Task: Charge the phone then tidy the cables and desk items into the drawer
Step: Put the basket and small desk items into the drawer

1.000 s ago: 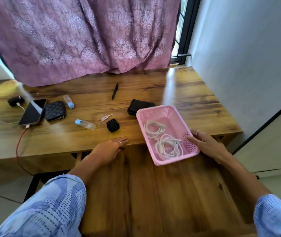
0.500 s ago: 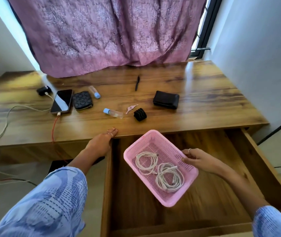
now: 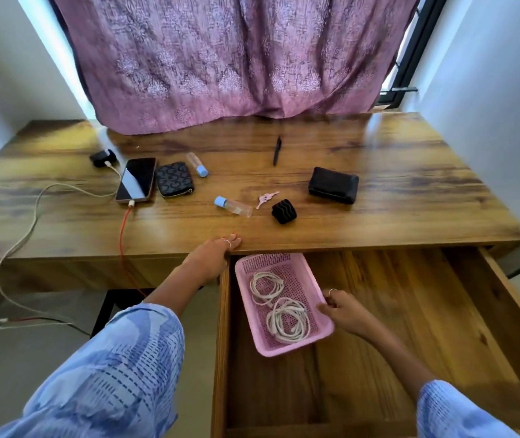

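a: head view. where's the pink basket (image 3: 311,287)?

b: in the open drawer (image 3: 426,327), far left corner, 2 coiled white cables (image 3: 279,306) inside. the right hand (image 3: 342,309) pinches its right rim, likely to seat it against the side.

a: left hand (image 3: 211,259)?

b: fingers lie over the desk (image 3: 379,147) edge, holding nothing, probably bracing. the phone (image 3: 136,180) sits plugged in, far left.
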{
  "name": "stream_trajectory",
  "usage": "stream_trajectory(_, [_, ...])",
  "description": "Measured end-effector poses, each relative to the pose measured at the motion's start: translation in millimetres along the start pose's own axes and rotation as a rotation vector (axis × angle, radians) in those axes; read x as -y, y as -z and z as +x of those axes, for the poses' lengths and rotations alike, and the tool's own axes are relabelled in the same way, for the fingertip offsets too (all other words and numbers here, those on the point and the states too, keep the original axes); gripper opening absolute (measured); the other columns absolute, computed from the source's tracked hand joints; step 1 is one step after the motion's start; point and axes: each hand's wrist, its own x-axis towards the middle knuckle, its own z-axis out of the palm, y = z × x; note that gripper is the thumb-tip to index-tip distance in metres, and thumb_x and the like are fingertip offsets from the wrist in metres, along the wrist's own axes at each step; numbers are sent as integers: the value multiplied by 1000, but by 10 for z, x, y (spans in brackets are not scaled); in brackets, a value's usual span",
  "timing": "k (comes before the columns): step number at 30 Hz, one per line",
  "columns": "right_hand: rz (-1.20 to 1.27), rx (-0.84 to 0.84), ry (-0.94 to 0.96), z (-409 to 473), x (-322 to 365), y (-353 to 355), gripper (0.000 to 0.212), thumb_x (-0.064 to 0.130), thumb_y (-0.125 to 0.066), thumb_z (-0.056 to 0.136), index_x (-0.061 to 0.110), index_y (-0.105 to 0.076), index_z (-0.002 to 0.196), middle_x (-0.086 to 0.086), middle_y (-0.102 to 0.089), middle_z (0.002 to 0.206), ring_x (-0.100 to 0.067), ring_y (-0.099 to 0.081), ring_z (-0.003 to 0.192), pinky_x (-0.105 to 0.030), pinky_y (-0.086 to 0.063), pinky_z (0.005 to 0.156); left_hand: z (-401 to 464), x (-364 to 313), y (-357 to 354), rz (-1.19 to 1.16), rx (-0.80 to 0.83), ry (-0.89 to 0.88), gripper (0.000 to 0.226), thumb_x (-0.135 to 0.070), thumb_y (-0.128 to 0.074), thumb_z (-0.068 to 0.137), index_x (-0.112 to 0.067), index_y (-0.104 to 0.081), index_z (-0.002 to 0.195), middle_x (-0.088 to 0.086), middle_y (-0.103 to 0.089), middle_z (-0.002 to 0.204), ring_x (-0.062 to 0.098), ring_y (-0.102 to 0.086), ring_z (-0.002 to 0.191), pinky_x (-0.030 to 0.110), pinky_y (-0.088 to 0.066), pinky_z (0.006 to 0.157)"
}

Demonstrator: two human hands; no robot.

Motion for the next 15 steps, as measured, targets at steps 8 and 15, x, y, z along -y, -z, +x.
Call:
stream_trajectory(8, [107,-90,-21,223,155,-390,17,16,-52,95,8,-59,110,-5,-66,111,-9,-64,93,-15,-53,71,38,20,61,-15,45,15,66,1,-42,91,-29,-27,147,-8,-20,157,20,-22,143,37,-21,117])
stream_trajectory(15, [-154,-277,-80,228,353,-190,33,38,-43,98,16,-53,75,3,-56,63,-5,-50,49,-16,-40,45,67,-39,99,32,-8,129,48,-19,-48,94,-29,-40,141,-1,-49,140,21,-50,123,38,-45,101])
